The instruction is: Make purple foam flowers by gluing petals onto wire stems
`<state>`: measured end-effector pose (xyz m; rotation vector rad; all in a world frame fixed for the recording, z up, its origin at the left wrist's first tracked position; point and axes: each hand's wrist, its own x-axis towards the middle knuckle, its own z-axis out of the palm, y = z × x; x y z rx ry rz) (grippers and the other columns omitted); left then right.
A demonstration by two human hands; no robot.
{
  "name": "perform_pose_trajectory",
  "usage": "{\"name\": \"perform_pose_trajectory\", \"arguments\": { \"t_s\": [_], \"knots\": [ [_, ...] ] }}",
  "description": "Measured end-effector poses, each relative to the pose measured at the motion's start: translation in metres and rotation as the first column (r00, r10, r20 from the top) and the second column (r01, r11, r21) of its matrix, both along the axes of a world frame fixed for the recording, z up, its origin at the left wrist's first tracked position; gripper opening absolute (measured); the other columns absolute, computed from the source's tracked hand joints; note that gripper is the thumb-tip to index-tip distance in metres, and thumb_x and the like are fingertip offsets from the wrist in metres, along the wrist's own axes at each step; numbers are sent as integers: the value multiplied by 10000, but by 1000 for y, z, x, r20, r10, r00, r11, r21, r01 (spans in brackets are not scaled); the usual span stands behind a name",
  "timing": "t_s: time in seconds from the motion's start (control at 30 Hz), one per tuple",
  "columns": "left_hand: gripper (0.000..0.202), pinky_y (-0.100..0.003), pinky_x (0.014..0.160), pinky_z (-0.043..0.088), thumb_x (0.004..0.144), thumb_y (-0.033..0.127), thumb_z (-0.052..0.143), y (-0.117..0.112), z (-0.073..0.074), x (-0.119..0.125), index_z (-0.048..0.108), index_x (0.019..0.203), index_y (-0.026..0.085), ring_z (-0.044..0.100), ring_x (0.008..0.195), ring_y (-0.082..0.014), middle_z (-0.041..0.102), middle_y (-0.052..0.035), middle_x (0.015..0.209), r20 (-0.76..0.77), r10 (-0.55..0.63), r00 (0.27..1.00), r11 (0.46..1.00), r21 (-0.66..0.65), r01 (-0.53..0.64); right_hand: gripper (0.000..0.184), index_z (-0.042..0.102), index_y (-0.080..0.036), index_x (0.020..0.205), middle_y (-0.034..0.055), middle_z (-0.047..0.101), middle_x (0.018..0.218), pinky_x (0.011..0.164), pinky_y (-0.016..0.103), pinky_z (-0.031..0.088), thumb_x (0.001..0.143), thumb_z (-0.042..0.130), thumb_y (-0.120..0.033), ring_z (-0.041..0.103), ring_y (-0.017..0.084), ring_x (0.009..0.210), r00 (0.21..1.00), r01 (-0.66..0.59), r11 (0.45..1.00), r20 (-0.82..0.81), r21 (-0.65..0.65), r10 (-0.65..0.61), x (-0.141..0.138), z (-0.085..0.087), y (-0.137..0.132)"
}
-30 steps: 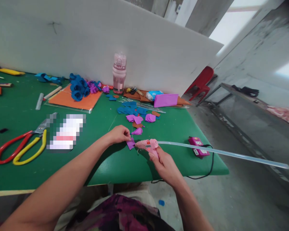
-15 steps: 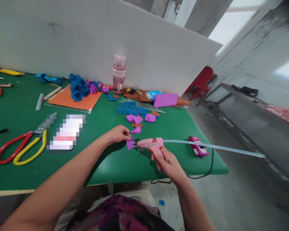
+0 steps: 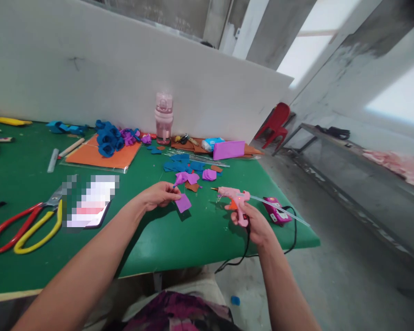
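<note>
Left of the bottle [image 3: 164,122] and nearer me, pixels mask most of the phone [image 3: 93,202]. In front of the bottle, my left hand [image 3: 158,195] pinches purple paper [image 3: 184,202], hiding one corner. Rightward, the glue gun [image 3: 235,195] is gripped by my right hand [image 3: 255,224], some fingers hidden behind it.

No readable lettering, numbers or signs anywhere.

top [image 3: 179,312]: magenta and black blotches, creased cloth
left arm [image 3: 93,253]: bare as far as seen
right arm [image 3: 279,280]: bare likewise
left hand [image 3: 158,195]: bare
right hand [image 3: 257,224]: bare
</note>
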<state>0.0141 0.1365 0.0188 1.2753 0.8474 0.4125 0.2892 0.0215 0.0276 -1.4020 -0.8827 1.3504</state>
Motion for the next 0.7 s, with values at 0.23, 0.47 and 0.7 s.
{"name": "perform_pose_trajectory", "arguments": {
  "t_s": [0.23, 0.47, 0.7],
  "knots": [
    [324, -211, 368, 74, 610, 387, 707, 1, 3, -2, 506, 704, 151, 183, 362, -12, 364, 89, 478, -4, 22, 1000, 1000, -15, -22, 308, 523, -153, 717, -11, 531, 540, 468, 232, 395, 736, 534, -460, 479, 106, 461, 925, 89, 996, 372, -5, -81, 23, -27, 34],
    [310, -203, 378, 91, 622, 375, 696, 2, 6, -4, 508, 715, 148, 222, 374, -13, 395, 77, 515, 17, 39, 999, 999, 26, -40, 337, 494, -182, 571, -15, 478, 474, 519, 234, 328, 771, 504, -452, 466, 129, 501, 696, 96, 992, 707, 82, -125, 28, -30, 43],
    [310, -186, 380, 102, 616, 364, 708, -1, 16, -9, 509, 736, 158, 261, 377, -16, 388, 75, 520, 78, 114, 990, 993, 33, -116, 347, 593, -169, 900, 96, 601, 911, 739, 317, 414, 876, 347, -413, 556, 195, 846, 344, -67, 946, 897, 318, -277, -5, -3, 41]
  ]
}}
